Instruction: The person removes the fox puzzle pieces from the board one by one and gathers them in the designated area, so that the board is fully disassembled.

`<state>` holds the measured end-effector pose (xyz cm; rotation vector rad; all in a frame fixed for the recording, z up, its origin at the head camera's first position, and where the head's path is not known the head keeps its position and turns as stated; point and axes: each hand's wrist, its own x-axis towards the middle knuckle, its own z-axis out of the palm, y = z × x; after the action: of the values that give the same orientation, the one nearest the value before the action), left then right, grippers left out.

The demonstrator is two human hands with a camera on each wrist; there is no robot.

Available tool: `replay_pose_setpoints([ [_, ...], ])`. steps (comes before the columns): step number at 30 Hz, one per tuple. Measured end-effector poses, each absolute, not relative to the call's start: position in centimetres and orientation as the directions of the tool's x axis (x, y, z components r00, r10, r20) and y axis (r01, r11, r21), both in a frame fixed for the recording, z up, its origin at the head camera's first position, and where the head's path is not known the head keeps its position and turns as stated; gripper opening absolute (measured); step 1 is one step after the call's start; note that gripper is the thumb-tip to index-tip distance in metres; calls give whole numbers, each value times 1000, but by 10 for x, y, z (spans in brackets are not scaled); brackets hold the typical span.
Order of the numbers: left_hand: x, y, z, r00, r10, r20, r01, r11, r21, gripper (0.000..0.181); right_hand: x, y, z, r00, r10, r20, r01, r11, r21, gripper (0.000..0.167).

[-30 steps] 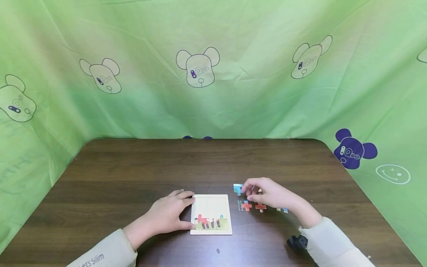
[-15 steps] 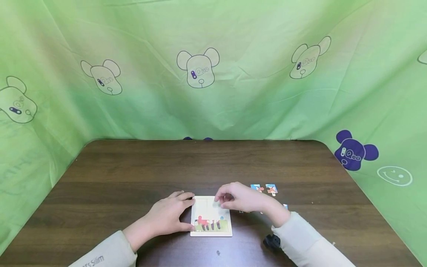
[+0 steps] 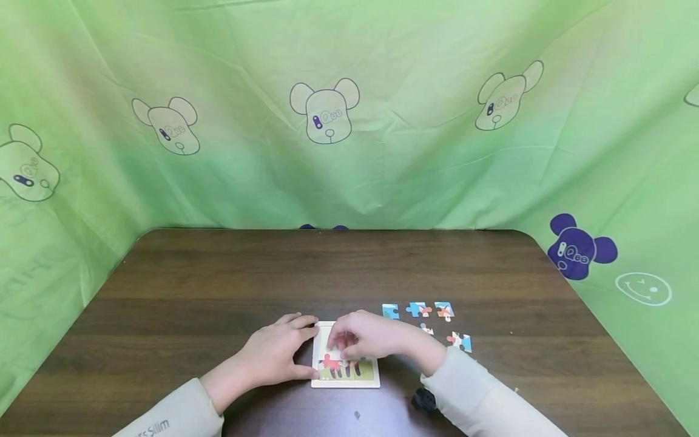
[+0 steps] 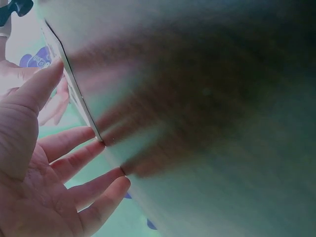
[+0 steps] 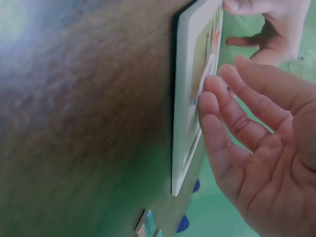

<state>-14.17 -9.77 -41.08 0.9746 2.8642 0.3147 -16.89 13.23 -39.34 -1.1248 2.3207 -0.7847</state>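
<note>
Left hand (image 3: 273, 352): fingers wide, touching left of tray (image 3: 349, 384)
Right hand (image 3: 367, 335): fingers narrow over tray, hold unclear
Tray: brace, press gently

Cream on the tray (image 3: 345, 384) under the right grip (image 3: 363, 334), red and green across its picture (image 3: 354, 371); blue, white and orange on pieces (image 3: 419, 309) right of that grip; dark-brown woodgrain on the counter (image 3: 246, 273) below.
</note>
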Motion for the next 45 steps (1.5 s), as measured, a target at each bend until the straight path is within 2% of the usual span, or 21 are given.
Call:
replay_pose_setpoints([
  [16, -140, -98, -411, -795, 606, -30, 586, 779, 225, 72, -158, 118, -391, -577, -790, -209, -606, 585, -539, 25],
  [26, -139, -98, -412, -792, 609, -34, 589, 778, 219, 73, -158, 118, -392, -591, -775, -222, -598, 606, -524, 25],
  [39, -141, -100, -404, -774, 628, -76, 597, 765, 240, 77, -159, 117, -390, -585, -781, -220, -582, 593, -557, 27],
  [45, -141, -100, -405, -773, 632, -60, 604, 761, 237, 77, -161, 118, -392, -593, -773, -227, -512, 579, -635, 23],
])
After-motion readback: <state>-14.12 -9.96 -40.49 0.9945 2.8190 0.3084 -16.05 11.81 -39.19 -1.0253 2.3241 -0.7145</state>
